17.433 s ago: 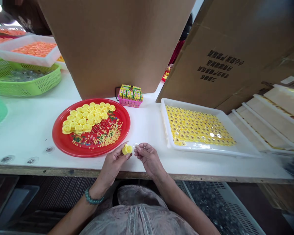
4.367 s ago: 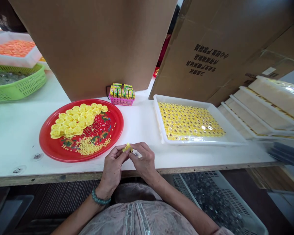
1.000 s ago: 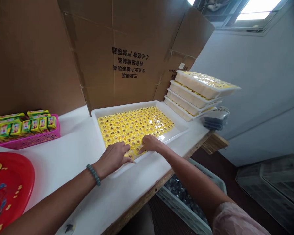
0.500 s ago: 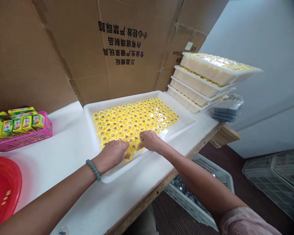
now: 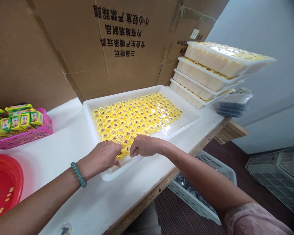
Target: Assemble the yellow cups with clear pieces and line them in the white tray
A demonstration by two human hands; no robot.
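Note:
Small round yellow caps (image 5: 123, 124) with printed pictures on top stand in close rows in a white plastic tray (image 5: 107, 176). Over the tray's front left corner, my left hand (image 5: 105, 155) has its fingers closed, the tips against the caps at the near end of the rows. My right hand (image 5: 147, 146) curls closed beside it, thumb and fingertips drawn together at the nearest caps. What either hand pinches is hidden by the fingers. A beaded bracelet (image 5: 78, 174) is on the left wrist.
Filled trays (image 5: 210, 71) are stacked at the back right, near wrapped dark packs (image 5: 235, 102). To the left are a pink basket (image 5: 39, 130) of small boxes and a red basin (image 5: 14, 182). A cardboard box (image 5: 88, 75) stands behind. A crate (image 5: 225, 169) sits below the table edge.
Both hands have shifted slightly left and toward me along the near end of the rows. The right hand's fingers are more curled in. The camera view has tilted slightly.

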